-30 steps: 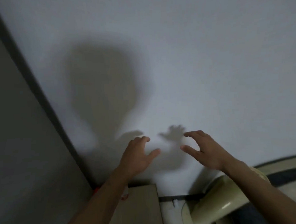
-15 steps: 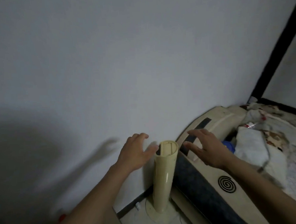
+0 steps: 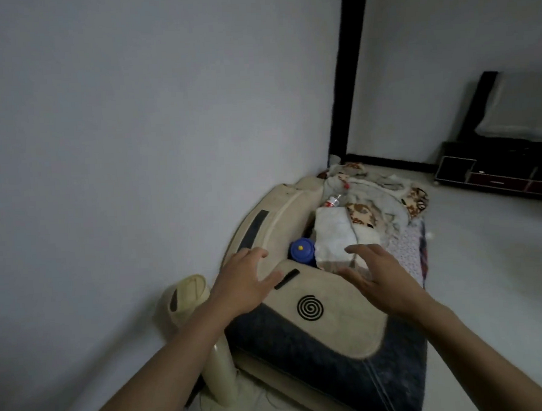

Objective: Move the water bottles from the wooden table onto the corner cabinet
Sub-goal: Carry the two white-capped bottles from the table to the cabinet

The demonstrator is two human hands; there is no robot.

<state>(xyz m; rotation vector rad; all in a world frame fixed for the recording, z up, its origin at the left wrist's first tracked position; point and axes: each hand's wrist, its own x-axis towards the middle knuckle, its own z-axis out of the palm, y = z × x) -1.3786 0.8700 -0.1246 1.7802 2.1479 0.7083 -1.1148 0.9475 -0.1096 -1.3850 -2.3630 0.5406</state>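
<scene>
I had both arms stretched out in front of me over a cream and dark-blue sofa (image 3: 317, 338) that stood against the wall (image 3: 134, 134). My left hand (image 3: 242, 285) was spread wide, palm down, fingers apart, and it held nothing; it hovered above the sofa's curved arm, with a cream tube-shaped post (image 3: 186, 297) just to its left and lower down. My right hand (image 3: 383, 281) was likewise open with the fingers fanned and slightly curled, empty, and I could not tell whether either hand touched the upholstery. Between the two hands, a little beyond the fingertips, sat a blue lid with a yellow knob (image 3: 302, 251), and just ahead of the right hand lay a folded white cloth (image 3: 337, 233). Below the hands, on the cream panel, a black spiral mark (image 3: 310, 308) showed. Farther ahead of the right hand, past the cloth, a clear water bottle (image 3: 334, 200) with a red-and-white label lay on its side among rumpled grey and patterned bedding (image 3: 382, 196); it was well apart from both hands. No wooden table or corner cabinet appeared in my view. Far off to the right of the right hand a low dark TV stand (image 3: 494, 168) stood on the pale floor (image 3: 486, 272), and a black strip (image 3: 349, 69) ran up the wall corner ahead.
</scene>
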